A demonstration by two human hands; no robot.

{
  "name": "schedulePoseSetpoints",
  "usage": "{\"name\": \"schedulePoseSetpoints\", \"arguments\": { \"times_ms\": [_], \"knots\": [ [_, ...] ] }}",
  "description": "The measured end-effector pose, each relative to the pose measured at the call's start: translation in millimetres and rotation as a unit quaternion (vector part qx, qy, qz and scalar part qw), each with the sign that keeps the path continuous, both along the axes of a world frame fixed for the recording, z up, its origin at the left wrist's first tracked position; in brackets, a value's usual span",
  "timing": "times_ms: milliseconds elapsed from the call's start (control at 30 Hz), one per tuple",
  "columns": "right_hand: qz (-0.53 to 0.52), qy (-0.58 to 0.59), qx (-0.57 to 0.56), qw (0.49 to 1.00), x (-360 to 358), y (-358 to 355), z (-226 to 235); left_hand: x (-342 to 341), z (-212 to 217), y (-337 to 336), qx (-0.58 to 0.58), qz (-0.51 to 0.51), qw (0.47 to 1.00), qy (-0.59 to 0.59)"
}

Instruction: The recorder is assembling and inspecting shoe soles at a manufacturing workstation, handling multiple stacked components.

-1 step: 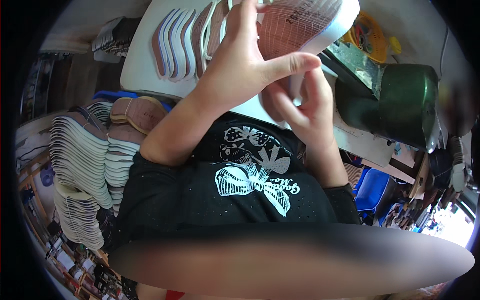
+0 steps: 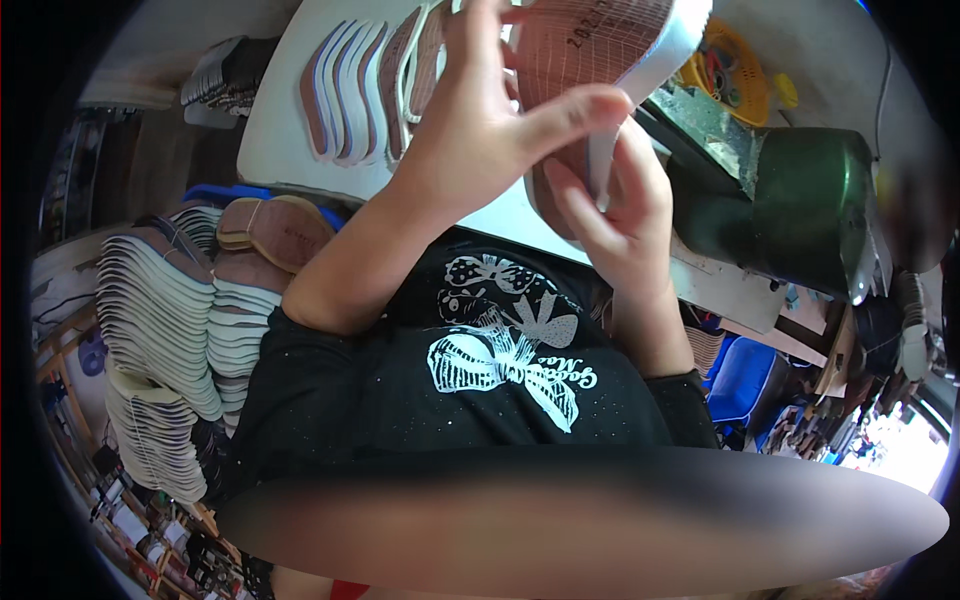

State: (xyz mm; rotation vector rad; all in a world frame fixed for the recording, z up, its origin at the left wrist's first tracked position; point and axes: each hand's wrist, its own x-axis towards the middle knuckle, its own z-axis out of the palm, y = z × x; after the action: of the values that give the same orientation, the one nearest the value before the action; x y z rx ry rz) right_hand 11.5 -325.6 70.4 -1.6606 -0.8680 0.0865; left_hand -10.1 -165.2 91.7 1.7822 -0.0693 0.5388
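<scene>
A brown shoe insole (image 2: 580, 70) with a fine grid of lines and a white edge is held tilted above the table. My left hand (image 2: 475, 140) reaches across it, fingers along its left side, thumb stretched over toward the white edge. My right hand (image 2: 635, 215) grips the insole lower down, by its narrower end, thumb in front and fingers partly behind the edge. The left fingertips are partly hidden. Left of my hands, a row of similar insoles (image 2: 345, 90) stands on edge on the white table (image 2: 272, 125).
Tall stacks of insoles (image 2: 155, 320) rise at my left, with a tied brown bundle (image 2: 275, 230) on top. To the right are a dark green machine housing (image 2: 815, 200), an orange basket (image 2: 735, 75) of small items and a blue bin (image 2: 740, 380).
The insole has shifted slightly to the left. My left thumb has drawn back a little along with it, and the right fingers sit slightly lower on the edge.
</scene>
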Motion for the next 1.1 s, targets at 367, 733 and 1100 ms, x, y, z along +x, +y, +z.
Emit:
{"name": "schedulePoseSetpoints", "arguments": {
  "times_ms": [367, 733, 1100],
  "knots": [
    [0.203, 0.357, 0.337, 0.847, 3.9, -13.5, -29.4, 8.2, -12.3, -15.4, -0.525, -0.183, 0.826, 0.093],
    [0.103, 0.343, 0.233, 0.904, 29.8, -7.6, -12.3, 6.2, -14.0, -25.7, -0.427, -0.154, 0.889, 0.052],
    [-0.087, 0.309, 0.028, 0.947, 51.3, -15.2, -6.5, 36.7, -70.0, -21.7, -0.220, 0.045, 0.974, 0.037]
  ]
}}
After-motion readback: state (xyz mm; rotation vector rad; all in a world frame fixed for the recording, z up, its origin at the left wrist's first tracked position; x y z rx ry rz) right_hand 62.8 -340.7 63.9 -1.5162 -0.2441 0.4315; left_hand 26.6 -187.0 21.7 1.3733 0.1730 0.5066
